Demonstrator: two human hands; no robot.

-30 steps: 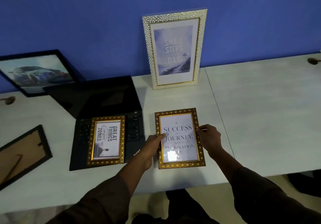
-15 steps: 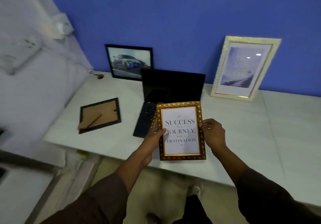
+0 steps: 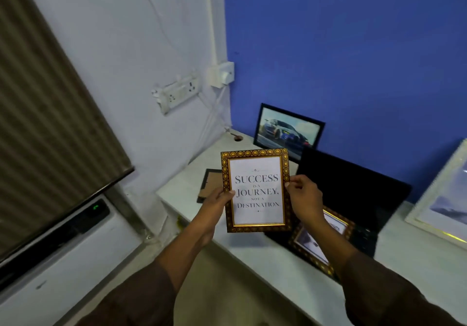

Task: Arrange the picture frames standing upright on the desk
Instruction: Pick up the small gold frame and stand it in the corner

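Note:
I hold a gold-patterned frame [image 3: 256, 190] reading "Success is a journey" upright in the air above the desk's left end. My left hand [image 3: 217, 203] grips its left edge and my right hand [image 3: 304, 198] grips its right edge. A second gold frame [image 3: 318, 239] lies flat on the laptop keyboard. A black frame with a car picture [image 3: 288, 129] stands against the blue wall. A large white frame [image 3: 444, 199] leans at the right edge. A black frame [image 3: 208, 185] lies face down, partly hidden behind the held one.
An open black laptop [image 3: 351, 189] sits on the white desk [image 3: 252, 260]. A socket strip [image 3: 177, 93] and cables hang on the left wall. A white appliance [image 3: 63, 250] stands below a brown blind at the left.
Both hands lifted the "Success" frame off the desk and carried it up and leftward. My view swung left toward the desk's corner.

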